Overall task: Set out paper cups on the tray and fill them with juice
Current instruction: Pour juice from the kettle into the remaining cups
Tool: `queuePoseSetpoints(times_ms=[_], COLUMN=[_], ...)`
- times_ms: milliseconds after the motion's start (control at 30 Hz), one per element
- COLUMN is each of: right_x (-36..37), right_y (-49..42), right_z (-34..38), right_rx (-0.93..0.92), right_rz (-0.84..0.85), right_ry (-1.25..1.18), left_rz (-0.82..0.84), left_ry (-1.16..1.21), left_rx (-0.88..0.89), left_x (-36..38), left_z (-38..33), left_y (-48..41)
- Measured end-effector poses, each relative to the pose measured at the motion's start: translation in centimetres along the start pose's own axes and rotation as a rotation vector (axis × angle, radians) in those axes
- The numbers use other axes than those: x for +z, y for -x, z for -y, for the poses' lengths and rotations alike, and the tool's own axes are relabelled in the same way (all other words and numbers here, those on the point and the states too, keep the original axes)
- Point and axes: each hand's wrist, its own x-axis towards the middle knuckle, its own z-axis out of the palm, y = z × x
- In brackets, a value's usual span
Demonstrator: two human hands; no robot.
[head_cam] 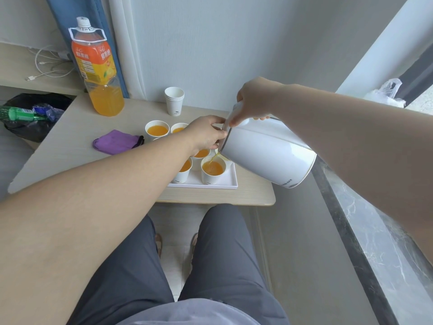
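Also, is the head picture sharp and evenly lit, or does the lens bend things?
Head view: soft, even daylight, no hard shadows on the table; the wide lens bends the edges, so the juice bottle leans and the forearms look oversized; the kettle and the cup under its spout are sharp, without glare.

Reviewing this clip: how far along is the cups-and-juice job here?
Done: cups stand on the tray, and four visible ones already hold juice, like the back-left cup. In hand: the right hand tilts the white kettle, streaming juice into the front-right cup; the left hand holds its top. Left: topping up this cup; the left arm may hide others.
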Motion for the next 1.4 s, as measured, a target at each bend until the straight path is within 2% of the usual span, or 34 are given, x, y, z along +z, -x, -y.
queuePoseSetpoints(times_ms=[667,1133,1400], right_x=[1.1,1.0,1.6], right_y=[-0.4,-0.4,-0.3], right_z=[-0.1,0.4,-0.6], right_rx=[0.014,0.019,0.023], right_rz=[0.014,0.035,0.015], right_ry=[-0.090,-0.056,-0.138], left_rz=[-0.003,-0.018,-0.021], left_ry=[0.000,-0.007,-0.006], left_rx=[-0.032,-0.035,-0.042], left_x=[-0.3,-0.2,-0.2], left_z=[0.6,0.9,0.7], left_y=[-0.3,-0.3,-0.3])
